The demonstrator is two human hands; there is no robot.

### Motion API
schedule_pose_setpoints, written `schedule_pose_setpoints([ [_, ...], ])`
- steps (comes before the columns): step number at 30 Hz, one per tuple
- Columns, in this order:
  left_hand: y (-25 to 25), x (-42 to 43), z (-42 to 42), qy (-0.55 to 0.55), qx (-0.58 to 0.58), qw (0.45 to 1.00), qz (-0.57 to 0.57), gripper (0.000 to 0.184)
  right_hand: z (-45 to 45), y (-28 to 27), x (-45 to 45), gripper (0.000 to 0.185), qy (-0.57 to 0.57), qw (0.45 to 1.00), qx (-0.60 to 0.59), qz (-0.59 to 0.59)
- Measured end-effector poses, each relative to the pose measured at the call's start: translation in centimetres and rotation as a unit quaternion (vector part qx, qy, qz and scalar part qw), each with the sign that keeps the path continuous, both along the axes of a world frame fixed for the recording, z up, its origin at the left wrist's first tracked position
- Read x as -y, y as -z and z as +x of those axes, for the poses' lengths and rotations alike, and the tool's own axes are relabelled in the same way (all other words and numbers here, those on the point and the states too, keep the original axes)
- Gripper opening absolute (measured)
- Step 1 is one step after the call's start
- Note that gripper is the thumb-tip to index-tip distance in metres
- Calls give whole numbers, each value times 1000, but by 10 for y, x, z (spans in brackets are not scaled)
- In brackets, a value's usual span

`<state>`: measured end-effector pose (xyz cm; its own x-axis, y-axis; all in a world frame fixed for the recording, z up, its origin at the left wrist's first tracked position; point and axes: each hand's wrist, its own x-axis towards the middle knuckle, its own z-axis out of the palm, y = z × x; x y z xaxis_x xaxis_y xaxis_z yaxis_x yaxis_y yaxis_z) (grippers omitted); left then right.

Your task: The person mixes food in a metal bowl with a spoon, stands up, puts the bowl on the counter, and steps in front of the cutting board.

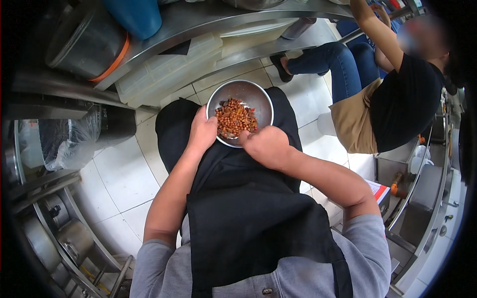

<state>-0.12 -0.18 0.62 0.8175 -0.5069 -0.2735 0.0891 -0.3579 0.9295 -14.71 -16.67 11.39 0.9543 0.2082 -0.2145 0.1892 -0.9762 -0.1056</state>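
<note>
A round metal bowl [268,107] rests on my lap, over the black apron [258,228]. Inside it lies a reddish-brown mix of beans [236,116] with small red pieces. My left hand [202,130] grips the bowl's left side, its thumb over the rim. At the lower right rim is my right hand [267,145], closed with its fingers curled at the edge of the food. Whatever it may hold is hidden by the fingers.
Another person [405,104] in a black top is at the right. Ahead runs a metal shelf [198,25] with a blue container [134,17] and a large pot. Metal pots [74,238] stand on a rack at the lower left, below a plastic-lined bin [117,124].
</note>
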Motion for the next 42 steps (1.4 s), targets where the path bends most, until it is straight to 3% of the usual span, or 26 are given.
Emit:
schedule_pose_setpoints([
  [4,-3,0,1,5,18,1000,15,39,-6,12,5,32,-113,990,67,-59],
  [8,6,1,2,6,27,1000,11,39,-1,13,11,29,-135,988,53,-59],
  [19,-3,2,2,7,22,1000,5,39,6,-13,19,10,102,987,-124,19],
  [42,0,2,2,0,17,1000,2,39,18,-23,13,13,71,989,-130,29],
])
